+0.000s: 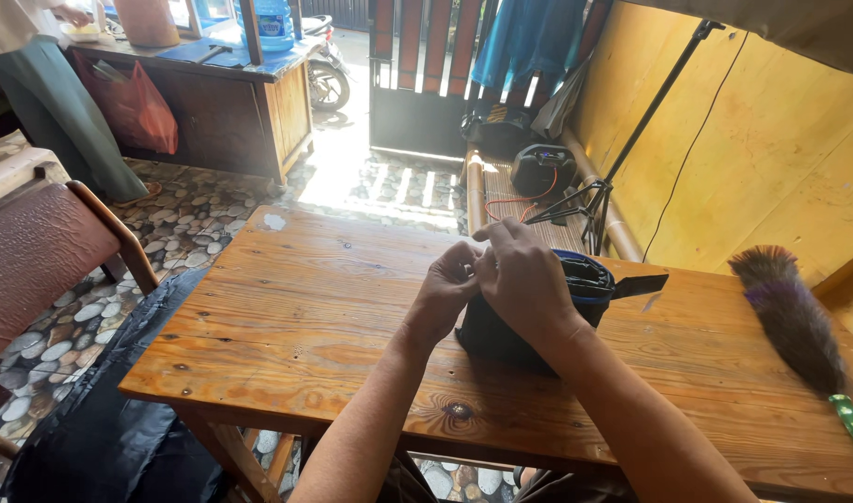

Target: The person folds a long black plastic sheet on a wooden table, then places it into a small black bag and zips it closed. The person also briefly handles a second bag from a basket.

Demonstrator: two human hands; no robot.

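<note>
head view: both hands meet at the pouch's top edge.
left hand (442, 291): fingers pinched on the black pouch (529, 317), steadying it.
right hand (522, 279): curled over the rim, pinching it.
table (296, 307): bears the pouch upright.
duster (794, 317): lies well apart.

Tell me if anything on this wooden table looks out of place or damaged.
Nothing looks damaged or spilled. Both hands, left hand and right hand, meet at the top of a dark pouch, and a feather duster lies on the table.
</note>
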